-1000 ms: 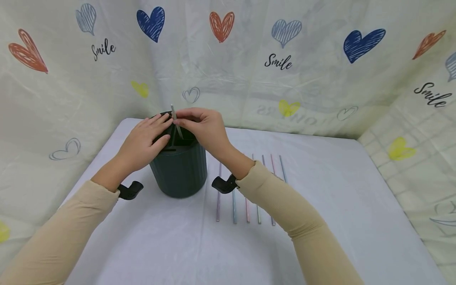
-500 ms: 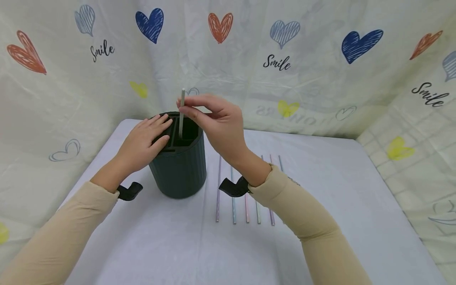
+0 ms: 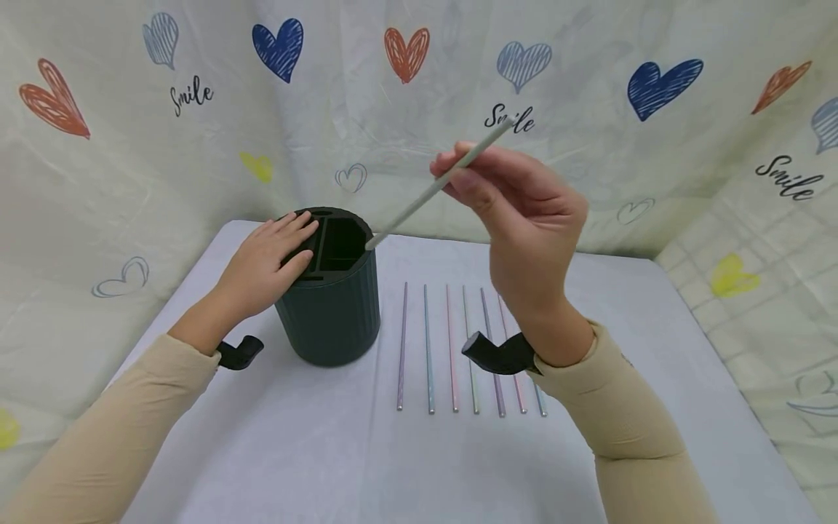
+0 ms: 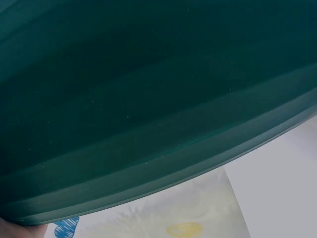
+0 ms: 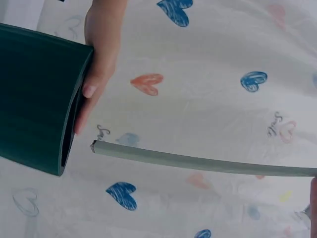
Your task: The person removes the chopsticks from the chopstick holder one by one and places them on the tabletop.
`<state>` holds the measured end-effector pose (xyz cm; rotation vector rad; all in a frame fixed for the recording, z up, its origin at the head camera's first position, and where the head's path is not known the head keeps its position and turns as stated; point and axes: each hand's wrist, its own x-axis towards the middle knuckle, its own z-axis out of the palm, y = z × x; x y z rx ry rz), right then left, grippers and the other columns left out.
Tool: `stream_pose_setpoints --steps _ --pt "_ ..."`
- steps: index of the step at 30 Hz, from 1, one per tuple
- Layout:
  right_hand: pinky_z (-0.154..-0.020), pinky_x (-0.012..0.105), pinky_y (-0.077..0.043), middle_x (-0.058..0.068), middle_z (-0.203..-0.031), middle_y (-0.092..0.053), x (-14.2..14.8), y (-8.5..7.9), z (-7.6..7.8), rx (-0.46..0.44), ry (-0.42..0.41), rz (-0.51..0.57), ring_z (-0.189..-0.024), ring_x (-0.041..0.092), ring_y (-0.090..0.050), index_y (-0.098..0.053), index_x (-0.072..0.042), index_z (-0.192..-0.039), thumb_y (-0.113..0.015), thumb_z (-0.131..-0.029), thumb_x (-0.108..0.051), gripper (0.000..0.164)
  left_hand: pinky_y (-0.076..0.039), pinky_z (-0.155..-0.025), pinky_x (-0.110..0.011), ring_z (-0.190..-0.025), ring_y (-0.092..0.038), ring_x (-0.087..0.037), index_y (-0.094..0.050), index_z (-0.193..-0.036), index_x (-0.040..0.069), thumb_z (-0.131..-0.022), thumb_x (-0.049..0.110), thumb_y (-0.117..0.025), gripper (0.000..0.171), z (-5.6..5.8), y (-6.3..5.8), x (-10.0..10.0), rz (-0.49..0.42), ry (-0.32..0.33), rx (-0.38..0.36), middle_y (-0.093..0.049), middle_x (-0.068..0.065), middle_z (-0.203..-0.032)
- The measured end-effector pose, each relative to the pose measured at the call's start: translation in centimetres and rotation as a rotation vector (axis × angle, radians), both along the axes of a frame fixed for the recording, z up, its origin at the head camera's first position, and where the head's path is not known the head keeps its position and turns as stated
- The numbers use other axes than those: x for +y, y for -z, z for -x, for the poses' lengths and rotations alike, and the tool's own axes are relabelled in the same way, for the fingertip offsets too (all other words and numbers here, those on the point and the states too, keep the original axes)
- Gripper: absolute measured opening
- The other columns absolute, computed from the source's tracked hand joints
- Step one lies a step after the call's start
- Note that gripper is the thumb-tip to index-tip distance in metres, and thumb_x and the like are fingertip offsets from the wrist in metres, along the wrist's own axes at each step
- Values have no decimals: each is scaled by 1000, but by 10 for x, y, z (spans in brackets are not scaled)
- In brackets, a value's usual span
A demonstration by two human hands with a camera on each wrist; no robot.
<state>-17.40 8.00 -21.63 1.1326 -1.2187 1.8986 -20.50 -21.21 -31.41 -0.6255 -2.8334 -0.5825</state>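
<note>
A dark green ribbed pen holder [image 3: 330,320] with a divided top stands at the table's left. My left hand [image 3: 267,255] rests on its top with the fingers spread; its wall [image 4: 148,104] fills most of the left wrist view. My right hand [image 3: 530,218], raised right of the holder, pinches a slim pale grey-green pencil [image 3: 422,200] between thumb and fingers. The pencil slants, its lower end by the holder's right rim in the head view. In the right wrist view, the pencil's [image 5: 198,161] free end points toward the holder's [image 5: 34,99] opening, apart from it.
Several thin pastel pencils [image 3: 450,349] lie side by side on the white tabletop [image 3: 406,466], right of the holder; my right wrist and its black camera mount [image 3: 497,355] partly cover some. A curtain [image 3: 445,131] with printed hearts hangs behind the table.
My right hand has drawn the pencil up out of the holder and carried it right, tilting it from near upright to a slant. The left hand stays on the holder.
</note>
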Motion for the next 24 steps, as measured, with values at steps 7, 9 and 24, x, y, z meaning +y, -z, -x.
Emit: stream_pose_setpoints --steps 7,9,24 --pt "-82 35 -62 17 -88 -76 40 2 0 -239 22 22 -82 28 -75 -73 13 -101 -65 -85 16 18 -12 -127 -54 -153 -21 -37 -34 -155 5 -107 31 -38 55 -1 -1 1 -2 1 2 -29 -17 -163" --pt "-82 35 -62 16 -88 -76 52 4 2 -310 34 12 -81 27 -75 -73 13 -102 -66 -85 15 18 -12 -127 -54 -153 -21 -37 -34 -155 5 -107 31 -38 55 -1 -1 1 -2 0 2 -29 -17 -163" --pt "-75 32 -62 11 -87 -78 129 25 28 -647 85 -99 -78 20 -77 -75 8 -103 -72 -84 8 20 -12 -127 -54 -153 -20 -38 -35 -154 5 -106 30 -39 54 -2 -3 2 3 0 1 -29 -18 -163"
